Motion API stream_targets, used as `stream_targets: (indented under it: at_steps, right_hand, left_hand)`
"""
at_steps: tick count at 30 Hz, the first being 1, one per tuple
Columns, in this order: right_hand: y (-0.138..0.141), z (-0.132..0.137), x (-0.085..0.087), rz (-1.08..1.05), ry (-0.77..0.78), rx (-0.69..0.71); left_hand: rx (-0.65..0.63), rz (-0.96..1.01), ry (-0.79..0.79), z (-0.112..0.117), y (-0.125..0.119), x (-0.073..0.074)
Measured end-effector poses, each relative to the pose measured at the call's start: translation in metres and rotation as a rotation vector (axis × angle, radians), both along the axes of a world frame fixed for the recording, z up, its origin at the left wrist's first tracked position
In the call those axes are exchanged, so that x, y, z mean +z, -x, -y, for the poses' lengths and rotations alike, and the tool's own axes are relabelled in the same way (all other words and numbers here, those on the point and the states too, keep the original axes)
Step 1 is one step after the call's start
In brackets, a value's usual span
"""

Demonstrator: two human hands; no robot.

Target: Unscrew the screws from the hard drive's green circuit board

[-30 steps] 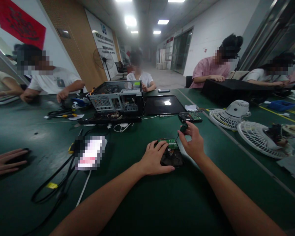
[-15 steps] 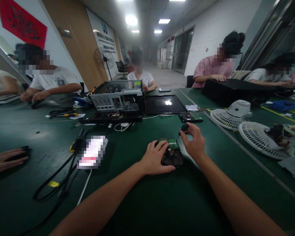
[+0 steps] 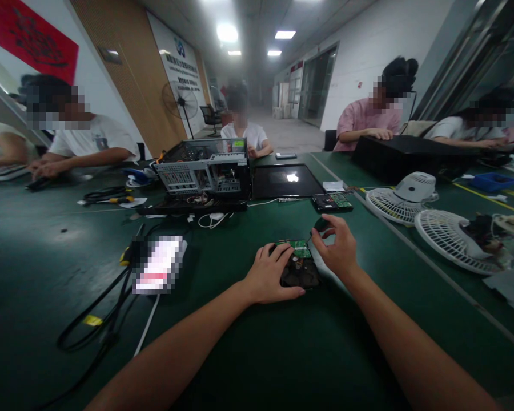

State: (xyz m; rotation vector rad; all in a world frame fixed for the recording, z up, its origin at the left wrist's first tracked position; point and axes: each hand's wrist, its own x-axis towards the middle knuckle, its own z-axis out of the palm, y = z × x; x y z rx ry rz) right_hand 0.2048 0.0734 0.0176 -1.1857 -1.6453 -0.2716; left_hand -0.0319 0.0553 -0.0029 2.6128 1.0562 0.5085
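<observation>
A hard drive (image 3: 300, 273) lies on the green table in front of me, its green circuit board (image 3: 298, 249) facing up. Spread across its left side is my left hand (image 3: 269, 275), fingers over the top and thumb along the near edge, gripping it against the table. My right hand (image 3: 336, 245) pinches the dark handle of a small screwdriver (image 3: 321, 224) between thumb and fingers. The screwdriver's thin shaft slants down to the board's far right corner. Whether its tip sits in a screw is too small to tell.
An opened computer case (image 3: 203, 174) and a dark flat panel (image 3: 286, 181) stand beyond. Another hard drive (image 3: 332, 202) lies past my right hand. Fan parts (image 3: 454, 240) are at right, a phone (image 3: 160, 265) and black cables (image 3: 107, 319) at left. Several co-workers sit around the table.
My right hand has turned slightly around the screwdriver handle, while my left hand and the hard drive stay put. Another person's hand and a black mouse at the left edge have gone from view.
</observation>
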Motion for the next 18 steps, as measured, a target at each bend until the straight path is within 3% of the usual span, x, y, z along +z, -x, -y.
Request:
stream_targets:
  at_steps: [7,12,18]
  right_hand:
    - [0.0002,-0.0021,-0.0012,-0.062,0.046,0.143]
    - [0.0,-0.0027,-0.0017,-0.061,0.02,0.036]
    - [-0.0004,-0.0019,-0.0017,-0.047,0.03,0.087]
  left_hand:
    - [-0.001,0.0,-0.008,0.0004,0.0003,-0.0004]
    - [0.005,0.003,-0.03,0.0002,0.0004,-0.0024]
    - [0.0,0.008,-0.026,0.0,0.0001,-0.0021]
